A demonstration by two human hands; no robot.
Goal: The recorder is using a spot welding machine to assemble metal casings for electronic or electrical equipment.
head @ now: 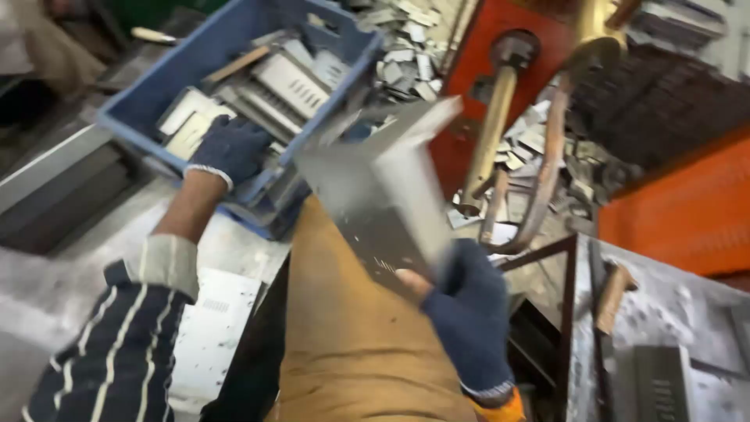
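A worker in dark blue knit gloves handles bent sheet-metal parts at a cluttered metal bench, seen from a head-worn camera. The right hand [471, 312], low and right of centre, has its fingers curled closed around the lower end of a grey folded metal bracket [383, 184], an angled piece blurred by motion; its long axis runs from the glove up and slightly left, with the folded top edge pointing toward the upper right, at the orange machine frame [516, 47]. Rows of small slots show faintly on the bracket's lower face, just above the glove. The left hand [228, 148], on an arm in a dark striped sleeve, reaches into a blue plastic crate [156, 86] at upper left, its fingers bent down onto the slotted metal plates [289, 82] stacked inside; whether it actually grips one cannot be told. The crate sits tilted, its near corner overhanging the bench. Between the arms lies the worker's tan trouser leg [351, 344]. A flat perforated white panel [211, 328] lies on the bench beneath the left forearm. Brass-coloured rods and a curved copper arm [547, 156] hang from the machine at right, above a litter of metal offcuts [406, 47].
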